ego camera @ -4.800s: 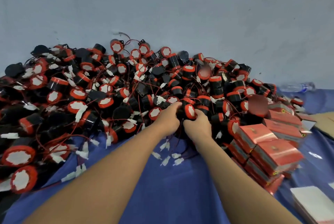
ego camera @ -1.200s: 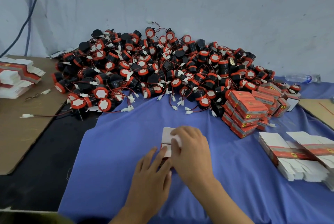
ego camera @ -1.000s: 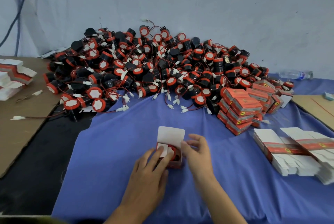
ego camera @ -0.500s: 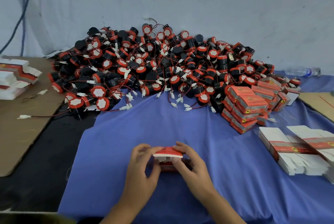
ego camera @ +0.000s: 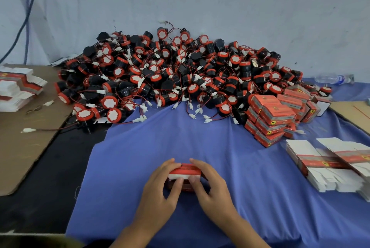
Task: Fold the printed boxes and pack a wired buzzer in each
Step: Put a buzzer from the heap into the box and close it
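Observation:
A small red printed box (ego camera: 185,171) stands on the blue cloth (ego camera: 200,141) near the front edge. My left hand (ego camera: 160,189) grips its left side and my right hand (ego camera: 210,187) grips its right side. Both thumbs press the white edge of its top flap downward. What is inside the box is hidden. A large heap of black and red wired buzzers (ego camera: 180,75) lies at the back against the wall. Packed red boxes (ego camera: 270,117) are stacked to the right of the heap.
Flat unfolded box blanks (ego camera: 330,163) lie at the right, and another stack of blanks (ego camera: 18,87) sits on brown cardboard (ego camera: 24,143) at the left. A plastic bottle (ego camera: 332,78) lies at the back right. A loose wire with a white connector (ego camera: 30,130) lies on the cardboard.
Both hands pulled a buzzer from the heap and brought it to the box. The open white flap has come down over the box, and both thumbs now press on it.

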A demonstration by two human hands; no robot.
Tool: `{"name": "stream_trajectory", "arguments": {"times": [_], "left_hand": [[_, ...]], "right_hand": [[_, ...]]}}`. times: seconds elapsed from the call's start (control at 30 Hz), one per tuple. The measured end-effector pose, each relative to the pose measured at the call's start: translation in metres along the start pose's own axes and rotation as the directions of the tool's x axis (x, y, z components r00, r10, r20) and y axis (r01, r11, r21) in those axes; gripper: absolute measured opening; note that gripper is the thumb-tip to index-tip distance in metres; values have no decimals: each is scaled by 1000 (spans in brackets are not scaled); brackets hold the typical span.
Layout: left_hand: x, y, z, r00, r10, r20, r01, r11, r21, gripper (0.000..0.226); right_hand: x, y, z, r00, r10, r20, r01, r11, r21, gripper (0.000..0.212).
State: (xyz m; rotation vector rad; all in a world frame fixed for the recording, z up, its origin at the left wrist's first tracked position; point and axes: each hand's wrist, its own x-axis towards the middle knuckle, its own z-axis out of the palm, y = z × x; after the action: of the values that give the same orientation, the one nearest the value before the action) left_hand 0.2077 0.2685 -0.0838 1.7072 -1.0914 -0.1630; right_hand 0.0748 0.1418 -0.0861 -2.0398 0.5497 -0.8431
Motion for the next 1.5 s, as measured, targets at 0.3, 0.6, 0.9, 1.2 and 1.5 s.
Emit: {"name": "stream_trajectory", "arguments": {"times": [0.3,0.6,0.9,1.2,1.5], "left_hand": [[-7,2,5,999,44,-14,-40,982,183,42],[-10,2,-2,949,269,163,-307,680,666,46],[-22,16,2,931,-137,338,-81,826,558,95],[-12,40,28,975,-182,126,145,954,261,76],[77,85,108,977,-119,177,128,991,-40,66]], "right_hand": [[-5,1,1,997,-40,63,45,996,-77,40],[-15,-9,-2,953,-250,172,303,796,-524,54],[-23,-7,1,967,-182,178,250,815,-522,75],[-23,-5,-12,980,14,-200,-63,968,-244,54],[34,6,-72,867,184,-464,-275,952,-135,73]]}}
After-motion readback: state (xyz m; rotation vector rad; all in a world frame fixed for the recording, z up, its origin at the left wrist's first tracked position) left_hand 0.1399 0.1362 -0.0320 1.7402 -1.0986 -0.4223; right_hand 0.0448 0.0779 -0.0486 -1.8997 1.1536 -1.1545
